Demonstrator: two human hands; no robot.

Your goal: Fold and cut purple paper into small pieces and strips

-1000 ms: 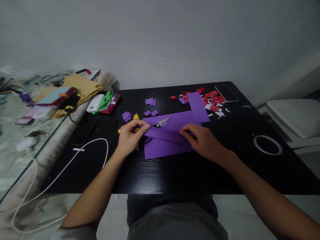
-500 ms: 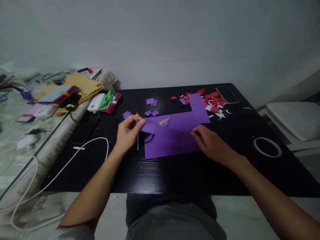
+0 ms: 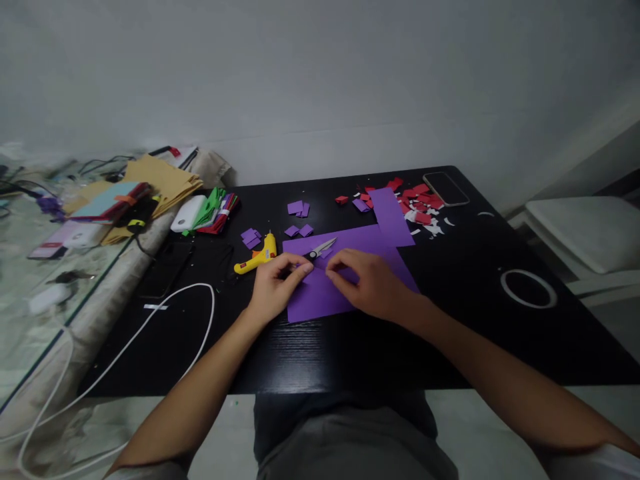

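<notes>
My left hand [image 3: 274, 285] is closed in a pinch over the left part of a large purple paper sheet [image 3: 317, 303]. My right hand [image 3: 369, 283] pinches close by, a small gap between the two sets of fingertips. The purple paper strip they hold barely shows against the sheet of the same colour. Scissors [image 3: 325, 247] lie on the sheet just beyond my fingertips, blades pointing away to the right. To the left of my left hand rests a yellow glue gun [image 3: 260, 256]. Another purple paper piece [image 3: 391, 217] overlaps the sheet's far right corner.
Small purple squares [image 3: 299, 208] sit in little groups at the back. Red and white scraps [image 3: 423, 210] spread beside a phone [image 3: 447, 189]. A white ring [image 3: 529, 289] lies at right, a white cable [image 3: 210, 313] at left, with bundled coloured paper [image 3: 215, 210] behind.
My hands have come together, the right one moving left. The strip, stretched out flat between them before, is now mostly hidden. The glue gun has come into full view.
</notes>
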